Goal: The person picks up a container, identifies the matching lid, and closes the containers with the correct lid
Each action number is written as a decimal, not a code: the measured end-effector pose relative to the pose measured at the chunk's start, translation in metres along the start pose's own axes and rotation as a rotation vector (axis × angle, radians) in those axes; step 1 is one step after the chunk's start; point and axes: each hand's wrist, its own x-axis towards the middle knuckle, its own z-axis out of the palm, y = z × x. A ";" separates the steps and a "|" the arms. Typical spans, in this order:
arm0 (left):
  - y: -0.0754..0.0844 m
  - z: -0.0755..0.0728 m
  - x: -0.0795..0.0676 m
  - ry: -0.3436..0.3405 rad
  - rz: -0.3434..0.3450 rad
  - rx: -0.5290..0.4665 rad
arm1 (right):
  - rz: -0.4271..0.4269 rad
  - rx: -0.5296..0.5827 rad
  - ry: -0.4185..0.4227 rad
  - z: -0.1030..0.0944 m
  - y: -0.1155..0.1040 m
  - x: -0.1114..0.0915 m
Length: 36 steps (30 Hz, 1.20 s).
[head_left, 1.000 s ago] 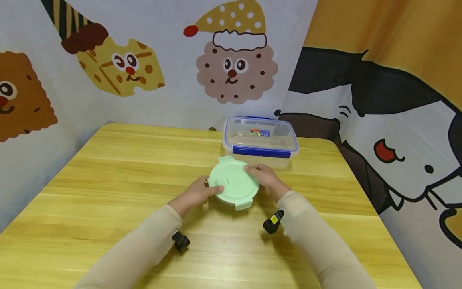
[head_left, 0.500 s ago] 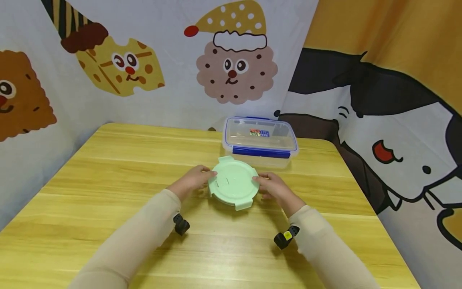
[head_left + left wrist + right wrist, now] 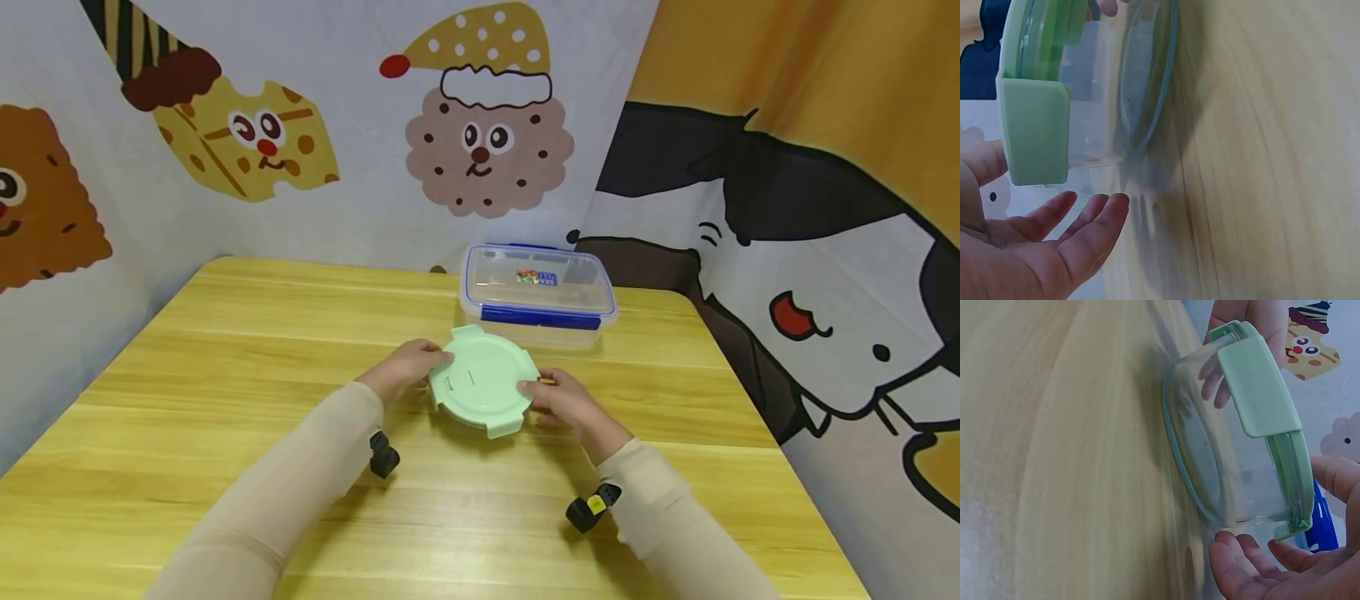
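A round clear food container point(image 3: 1094, 94) with a pale green clip-on lid point(image 3: 487, 379) stands upright on the table, between both hands. My left hand point(image 3: 408, 365) is at its left side, thumb on the lid's edge. In the left wrist view its fingers point(image 3: 1094, 228) spread loosely below a green latch point(image 3: 1038, 131), apart from the clear wall. From the right, my right hand point(image 3: 566, 402) pinches the lid's edge, thumb on top and fingertips under the rim by a latch that sticks outward point(image 3: 1294, 531). Another latch point(image 3: 1260, 387) lies down against the wall.
Just behind the round container stands a larger rectangular clear box point(image 3: 536, 292) with blue clips. The wooden table point(image 3: 225, 417) meets a cartoon-printed cloth point(image 3: 360, 225) at its back. Each sleeve carries a small black wrist camera point(image 3: 592, 507).
Both hands shifted from a diagonal hold to opposite left and right sides of the lid. Most recently the right thumb slid further onto the lid. The container has hardly moved.
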 end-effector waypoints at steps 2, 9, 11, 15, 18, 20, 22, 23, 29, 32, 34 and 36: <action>-0.001 0.000 0.001 -0.002 -0.002 0.002 | 0.002 0.001 0.002 0.001 0.001 0.000; -0.003 -0.001 0.004 -0.013 -0.002 0.005 | 0.009 0.005 -0.008 0.002 0.002 0.000; -0.003 0.000 0.004 -0.019 0.004 0.007 | 0.012 0.012 -0.013 0.002 0.003 0.001; -0.003 0.000 0.004 -0.030 0.010 -0.004 | 0.016 0.021 -0.021 0.002 0.003 0.002; -0.003 0.000 0.005 -0.033 0.010 -0.008 | 0.017 0.020 -0.031 0.001 0.003 0.003; -0.004 -0.001 0.004 -0.038 0.012 -0.005 | 0.017 0.019 -0.036 0.001 0.003 0.004; -0.005 -0.001 0.004 -0.038 0.012 0.001 | 0.017 0.020 -0.038 0.001 0.003 0.006; -0.005 0.000 0.004 -0.039 0.012 0.000 | 0.017 0.022 -0.036 0.001 0.003 0.006; -0.010 0.000 0.005 -0.049 0.017 -0.014 | 0.017 0.041 -0.044 0.000 0.001 0.008; -0.011 0.000 0.005 -0.053 0.017 -0.026 | 0.015 0.041 -0.048 -0.001 0.002 0.011; -0.012 0.000 0.004 -0.056 0.017 -0.026 | 0.010 0.047 -0.051 -0.002 0.003 0.012; -0.012 0.001 0.003 -0.061 0.017 -0.023 | 0.006 0.051 -0.050 -0.003 0.004 0.014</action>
